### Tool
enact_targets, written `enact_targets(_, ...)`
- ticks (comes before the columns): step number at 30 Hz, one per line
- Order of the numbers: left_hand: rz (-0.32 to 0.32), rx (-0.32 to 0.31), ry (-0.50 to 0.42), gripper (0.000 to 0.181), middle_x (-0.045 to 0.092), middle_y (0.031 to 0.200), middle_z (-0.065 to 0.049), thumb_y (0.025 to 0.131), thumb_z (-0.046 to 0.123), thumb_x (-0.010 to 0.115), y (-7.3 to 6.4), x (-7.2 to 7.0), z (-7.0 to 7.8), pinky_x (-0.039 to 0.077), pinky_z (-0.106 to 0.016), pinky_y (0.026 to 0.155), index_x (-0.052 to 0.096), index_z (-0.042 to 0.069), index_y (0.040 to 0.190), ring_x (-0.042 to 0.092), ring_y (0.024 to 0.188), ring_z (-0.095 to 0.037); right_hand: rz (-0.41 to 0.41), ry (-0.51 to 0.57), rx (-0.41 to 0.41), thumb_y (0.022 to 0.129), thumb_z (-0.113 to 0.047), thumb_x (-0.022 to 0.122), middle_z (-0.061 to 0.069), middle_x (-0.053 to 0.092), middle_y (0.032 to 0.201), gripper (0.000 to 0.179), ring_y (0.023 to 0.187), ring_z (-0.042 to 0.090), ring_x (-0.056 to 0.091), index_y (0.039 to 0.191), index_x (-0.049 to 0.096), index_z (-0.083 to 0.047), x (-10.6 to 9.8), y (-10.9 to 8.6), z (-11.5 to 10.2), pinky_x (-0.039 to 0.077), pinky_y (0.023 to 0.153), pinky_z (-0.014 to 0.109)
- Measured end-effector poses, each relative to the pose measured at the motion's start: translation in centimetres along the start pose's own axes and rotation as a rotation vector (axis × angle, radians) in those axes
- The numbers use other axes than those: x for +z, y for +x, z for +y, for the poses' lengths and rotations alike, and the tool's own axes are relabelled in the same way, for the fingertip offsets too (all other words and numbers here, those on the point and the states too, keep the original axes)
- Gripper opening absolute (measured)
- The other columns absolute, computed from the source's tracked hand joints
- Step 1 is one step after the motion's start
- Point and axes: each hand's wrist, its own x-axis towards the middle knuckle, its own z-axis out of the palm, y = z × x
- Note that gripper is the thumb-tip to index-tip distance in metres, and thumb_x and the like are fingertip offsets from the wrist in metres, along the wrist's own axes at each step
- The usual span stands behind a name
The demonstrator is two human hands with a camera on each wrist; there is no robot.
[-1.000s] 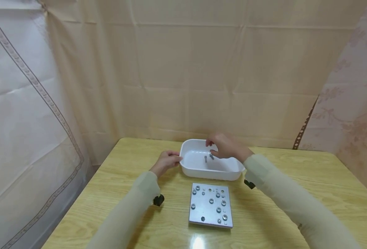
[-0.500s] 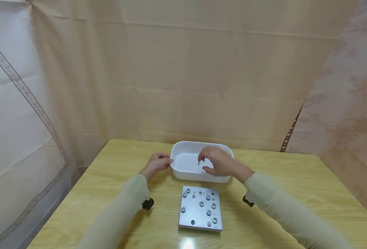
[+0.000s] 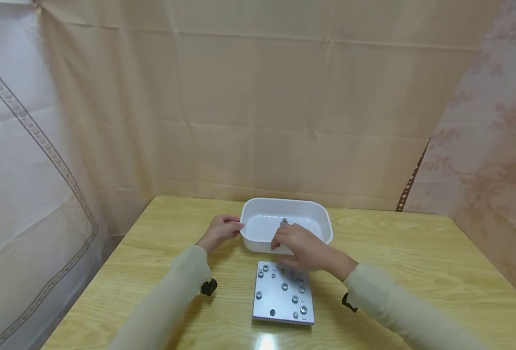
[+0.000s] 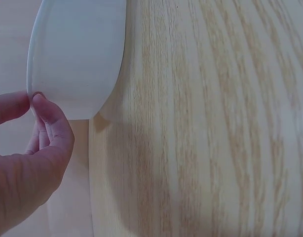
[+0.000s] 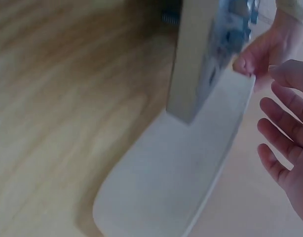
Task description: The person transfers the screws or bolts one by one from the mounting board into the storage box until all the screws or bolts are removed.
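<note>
A white plastic tray [image 3: 258,247] stands toward the back of the table. My left hand [image 3: 222,230] pinches its left rim between thumb and fingers; the left wrist view shows the grip on the tray edge [image 4: 72,59]. Small metal bolts [image 3: 284,221] lie inside the tray, partly hidden behind my right hand [image 3: 306,249]. That hand hovers over the tray's near rim and the far edge of a square metal plate [image 3: 277,299]. In the right wrist view its fingers [image 5: 277,131] are loosely bent and apart, with nothing seen between them. Several socket-head bolts [image 3: 285,286] sit in the plate.
The wooden table [image 3: 174,301] runs up to a beige cloth [image 3: 249,121] hanging behind it. White cloth [image 3: 21,194] hangs at the left and a flowered cloth [image 3: 494,160] at the right. A black wrist strap part [image 3: 208,287] shows under the left sleeve.
My right hand has drawn back from above the tray's inside toward me, over its near rim and the plate. The left hand stays at the tray's rim. The head view has shifted slightly.
</note>
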Motion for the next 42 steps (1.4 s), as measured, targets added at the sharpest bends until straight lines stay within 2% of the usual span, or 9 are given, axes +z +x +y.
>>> enact_targets(5,0.000,0.003,-0.004,0.033,0.058,0.089,-0.005,0.088,0.005,0.065,0.0,0.1,0.0,0.050,-0.017,0.065,0.056,-0.010,0.116,0.055,0.071,-0.009,-0.011,0.013,-0.034,0.081,-0.022,0.073,-0.004,0.066,0.096,0.021,0.092,0.009,0.059,0.100,0.067,-0.015,0.7,-0.1,-0.7,0.051,0.086,0.029)
enact_targets(22,-0.023,0.018,0.006,0.035,0.059,0.092,-0.006,0.088,0.007,0.065,0.7,0.5,0.2,0.051,-0.017,0.067,0.056,-0.010,0.118,0.056,0.073,-0.009,-0.074,-0.014,-0.054,0.082,-0.023,0.073,-0.008,0.065,0.094,0.018,0.090,0.006,0.056,0.098,0.068,-0.018,0.9,-1.0,-1.8,0.048,0.083,0.024)
enact_targets(27,-0.018,0.004,0.016,0.034,0.059,0.094,-0.008,0.089,0.007,0.064,0.4,0.1,0.0,0.052,-0.018,0.069,0.055,-0.009,0.118,0.056,0.074,-0.010,-0.091,0.002,-0.043,0.083,-0.022,0.072,-0.008,0.065,0.092,0.016,0.087,0.005,0.056,0.098,0.069,-0.018,1.4,-1.1,-2.1,0.048,0.083,0.023)
enact_targets(35,-0.018,0.030,-0.030,0.031,0.057,0.087,-0.004,0.087,0.003,0.064,-0.1,-0.1,0.0,0.050,-0.016,0.064,0.055,-0.011,0.114,0.055,0.069,-0.009,-0.102,0.024,-0.018,0.081,-0.022,0.073,-0.009,0.064,0.090,0.017,0.085,0.002,0.055,0.097,0.070,-0.020,1.8,-1.1,-2.0,0.049,0.083,0.021)
enact_targets(42,-0.011,0.028,-0.017,0.032,0.059,0.085,-0.004,0.088,0.003,0.064,0.0,-0.1,-0.1,0.051,-0.017,0.063,0.056,-0.012,0.115,0.056,0.068,-0.009,-0.095,0.023,-0.034,0.081,-0.021,0.074,-0.009,0.065,0.091,0.016,0.086,0.002,0.055,0.097,0.070,-0.019,2.1,-1.2,-2.0,0.049,0.084,0.021)
